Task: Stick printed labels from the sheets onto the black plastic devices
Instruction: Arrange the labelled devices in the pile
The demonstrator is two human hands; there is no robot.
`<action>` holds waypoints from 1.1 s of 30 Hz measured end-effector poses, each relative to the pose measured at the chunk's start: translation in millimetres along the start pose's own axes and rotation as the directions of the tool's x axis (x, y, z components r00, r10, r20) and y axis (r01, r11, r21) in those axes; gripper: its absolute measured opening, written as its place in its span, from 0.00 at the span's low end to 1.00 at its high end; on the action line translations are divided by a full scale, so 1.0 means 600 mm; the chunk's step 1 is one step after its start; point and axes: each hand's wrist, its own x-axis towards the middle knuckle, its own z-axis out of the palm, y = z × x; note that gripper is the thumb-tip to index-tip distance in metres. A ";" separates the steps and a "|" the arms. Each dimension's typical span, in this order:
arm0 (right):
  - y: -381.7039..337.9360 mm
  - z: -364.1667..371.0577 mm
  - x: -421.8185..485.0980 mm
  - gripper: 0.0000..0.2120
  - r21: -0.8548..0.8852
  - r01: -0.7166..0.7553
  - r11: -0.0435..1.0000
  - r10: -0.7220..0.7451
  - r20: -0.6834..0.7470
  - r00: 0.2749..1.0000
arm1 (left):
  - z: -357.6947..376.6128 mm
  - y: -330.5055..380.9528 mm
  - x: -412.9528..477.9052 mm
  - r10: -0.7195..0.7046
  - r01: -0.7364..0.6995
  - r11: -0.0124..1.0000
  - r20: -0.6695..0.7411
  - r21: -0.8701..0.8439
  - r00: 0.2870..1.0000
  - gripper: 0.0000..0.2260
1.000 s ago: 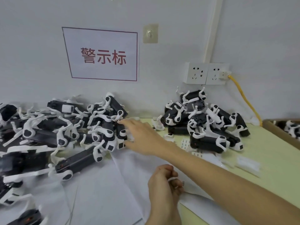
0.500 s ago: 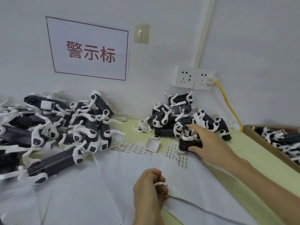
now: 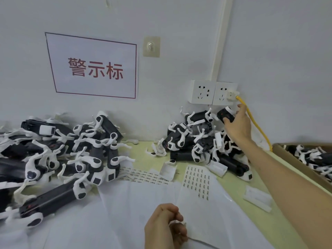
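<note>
- Gripping a black device (image 3: pixel 225 115) in the right hand (image 3: pixel 237 124), off the pile (image 3: pixel 197 141), for labelling.
- Pinching a white bit (image 3: pixel 177 221), maybe a label, in the left hand (image 3: pixel 164 228).

The pale green tabletop (image 3: pixel 231 184) is carrying white sheets (image 3: pixel 125 212) under and around the left hand (image 3: pixel 164 227), with label sheets (image 3: pixel 197 178) lying just beyond it. A left heap of devices (image 3: pixel 62 159) is sitting well to its left. A right heap (image 3: pixel 194 146) is lying below the right hand (image 3: pixel 237 126), and a cardboard box (image 3: pixel 296 166) is sitting to that hand's right.
</note>
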 end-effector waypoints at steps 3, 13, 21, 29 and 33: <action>0.006 -0.010 0.020 0.28 -0.059 0.024 0.998 -0.022 0.039 0.999 | 0.000 -0.002 0.003 -0.006 0.006 1.000 0.003 0.009 1.000 0.16; -0.075 -0.037 -0.078 0.22 0.324 0.168 0.931 -0.177 -0.002 0.984 | 0.007 -0.004 0.004 -0.014 0.014 1.000 -0.022 0.007 1.000 0.20; -0.276 0.059 -0.283 0.33 0.507 0.442 0.740 -0.669 0.490 0.559 | 0.002 -0.003 0.010 0.005 -0.003 1.000 -0.055 0.029 0.998 0.24; -0.303 0.156 -0.339 0.31 0.468 0.439 0.767 -0.641 0.591 0.490 | -0.007 -0.003 0.007 0.024 -0.025 1.000 -0.051 -0.006 0.998 0.15; -0.286 0.137 -0.325 0.25 0.522 0.263 0.812 -0.555 0.549 0.625 | -0.007 -0.004 0.003 0.024 -0.026 0.999 -0.032 -0.036 0.999 0.16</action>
